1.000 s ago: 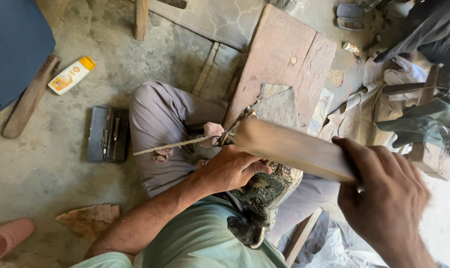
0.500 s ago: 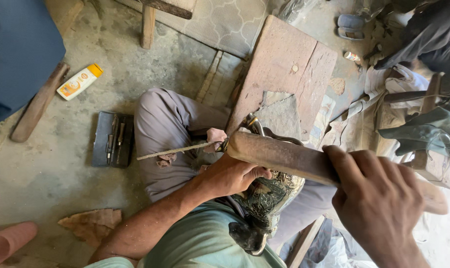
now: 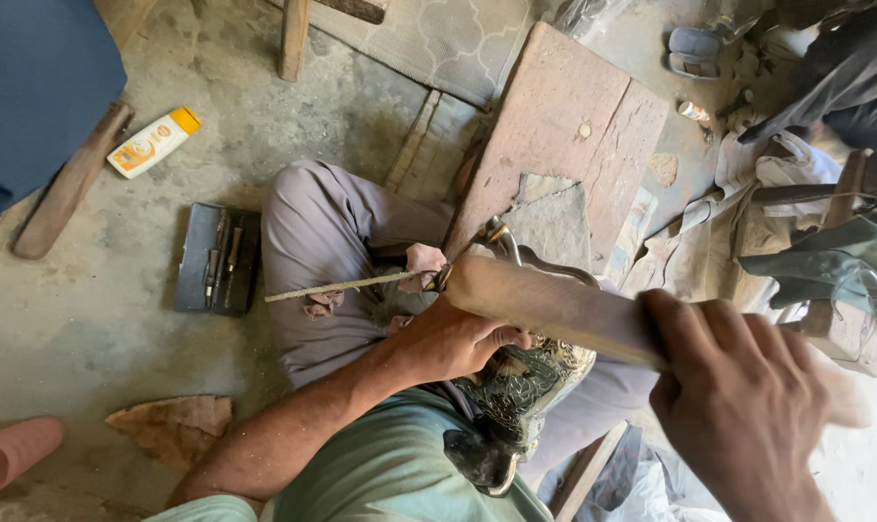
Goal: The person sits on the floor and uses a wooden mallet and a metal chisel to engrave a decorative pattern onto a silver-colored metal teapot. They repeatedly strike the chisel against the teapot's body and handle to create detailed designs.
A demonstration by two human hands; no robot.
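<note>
Wood is what the right hand (image 3: 738,396) is wrapping its fingers around: a long, flat wooden bat (image 3: 554,304), gripped at its near right end and reaching leftward over the person's lap. The bat looks stiff and fairly heavy, best held just where the fist is closing, well back from its striking end. The left hand (image 3: 453,340) is clamped, fingers curled under, on the top of an ornate metal piece (image 3: 516,396), dark and embossed, which is lying across the lap just below the bat. That piece seems rigid and weighty, its raised pattern giving grip, though thin relief of this sort would likely dent under a careless blow; its plain upper rim is the safer place to hold. Whether the left hand is also pinching the thin rod (image 3: 346,284) that is sticking out to the left above the grey-trousered thigh cannot be told, as the bat's end is covering that spot. A scrap of pink cloth (image 3: 425,264) is sitting beside the rod. Farther out, a reddish wooden block (image 3: 564,135) is lying just beyond the knees. On the concrete floor to the left, an open tool case (image 3: 216,257) is resting, and beyond it a white and orange bottle (image 3: 154,142). Dark gloves (image 3: 825,266) are lying at the far right.
</note>
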